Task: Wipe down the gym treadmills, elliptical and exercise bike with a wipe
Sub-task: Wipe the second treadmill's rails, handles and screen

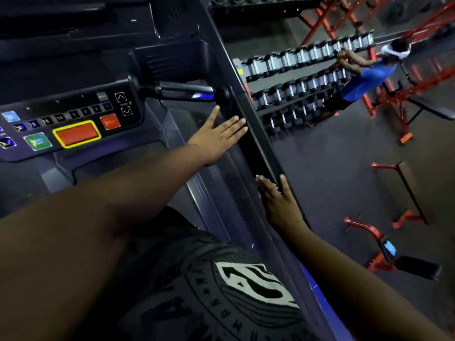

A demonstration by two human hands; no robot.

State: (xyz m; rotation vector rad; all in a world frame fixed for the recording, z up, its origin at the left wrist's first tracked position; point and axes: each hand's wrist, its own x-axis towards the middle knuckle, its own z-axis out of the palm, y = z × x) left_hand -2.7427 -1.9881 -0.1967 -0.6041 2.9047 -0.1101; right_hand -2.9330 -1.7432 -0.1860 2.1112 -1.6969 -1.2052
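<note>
— Treadmill: heavy, rigid; its side rail is smooth and hard. Grip?
— No wipe shows. Left hand lies flat beside that rail; right hand rests open against it, both holding nothing.

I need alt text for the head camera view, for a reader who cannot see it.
Both bare hands, left hand and right hand, reach with straight fingers toward the dark side rail of a treadmill; no wipe is visible. The console with red buttons is at left, a dumbbell rack beyond.
</note>
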